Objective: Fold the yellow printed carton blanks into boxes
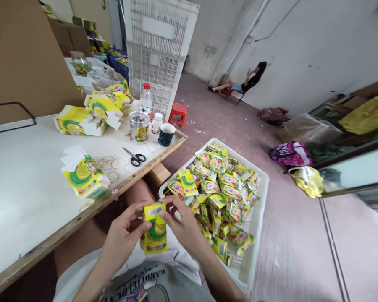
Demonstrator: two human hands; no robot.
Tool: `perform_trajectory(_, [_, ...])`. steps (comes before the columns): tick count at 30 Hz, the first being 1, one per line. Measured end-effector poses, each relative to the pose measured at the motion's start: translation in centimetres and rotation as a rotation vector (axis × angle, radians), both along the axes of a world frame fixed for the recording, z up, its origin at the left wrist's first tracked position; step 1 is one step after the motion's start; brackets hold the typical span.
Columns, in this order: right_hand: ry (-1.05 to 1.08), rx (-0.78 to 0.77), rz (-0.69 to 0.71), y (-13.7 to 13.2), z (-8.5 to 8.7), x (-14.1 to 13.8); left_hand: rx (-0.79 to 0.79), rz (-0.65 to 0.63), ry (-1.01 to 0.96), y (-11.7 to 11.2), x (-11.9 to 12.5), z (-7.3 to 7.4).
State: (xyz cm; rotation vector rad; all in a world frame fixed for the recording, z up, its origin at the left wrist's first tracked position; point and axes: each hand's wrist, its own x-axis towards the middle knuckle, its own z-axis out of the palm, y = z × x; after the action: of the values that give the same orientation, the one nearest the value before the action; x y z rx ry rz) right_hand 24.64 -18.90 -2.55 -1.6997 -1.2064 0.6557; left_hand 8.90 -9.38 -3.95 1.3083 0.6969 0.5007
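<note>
A small yellow-green carton [155, 228] with a barcode on top is held upright over my lap between both hands. My left hand [122, 233] grips its left side, fingers curled round it. My right hand [182, 222] pinches the right upper edge. Just to the right, on the floor, stands a white plastic tray [258, 209] heaped with several small yellow-green packets [220, 188]. A flattened stack of the same cartons [85, 176] lies on the white table [25, 188] to my left.
On the table are scissors [135, 157], loose rubber bands [110, 163], a clear jar [139, 126], a dark mug [166, 134], a water bottle [145, 98] and more carton stacks [78, 121]. White crates [157, 54] rise behind. A person sits far off by the wall [245, 82].
</note>
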Motion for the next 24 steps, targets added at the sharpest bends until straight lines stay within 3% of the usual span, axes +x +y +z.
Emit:
perform_trajectory(4, [-0.038, -0.117, -0.034, -2.1, 0.9, 3.1, -0.011, -0.118, 0.02, -0.6, 0.6, -0.4])
perform_trajectory(9, [-0.181, -0.38, -0.114, -7.9, 1.5, 10.5, 0.082, -0.107, 0.098, 0.5, 0.4, -1.4])
perform_trajectory(11, [-0.216, -0.488, -0.107, -10.0, 1.2, 12.4, 0.185, -0.092, 0.135, 1.3, 0.0, -1.7])
perform_trajectory(13, [-0.247, -0.55, -0.116, -11.1, 0.5, 13.2, 0.4, -0.014, 0.207, 2.3, -0.6, -1.8])
perform_trajectory(16, [-0.29, -0.554, -0.141, -10.9, -0.7, 12.7, 0.795, 0.218, 0.391, 4.3, -1.9, -1.2])
perform_trajectory(18, [-0.29, -0.528, -0.117, -9.7, -1.3, 11.6, 0.967, 0.367, 0.57, 5.7, -3.1, -0.8])
perform_trajectory(21, [-0.251, -0.48, -0.039, -7.3, -1.8, 9.1, 1.039, 0.379, 0.81, 7.3, -4.8, -0.4])
perform_trajectory(24, [-0.2, -0.428, 0.044, -4.8, -2.0, 6.3, 0.995, 0.333, 0.87, 8.1, -6.0, -0.4])
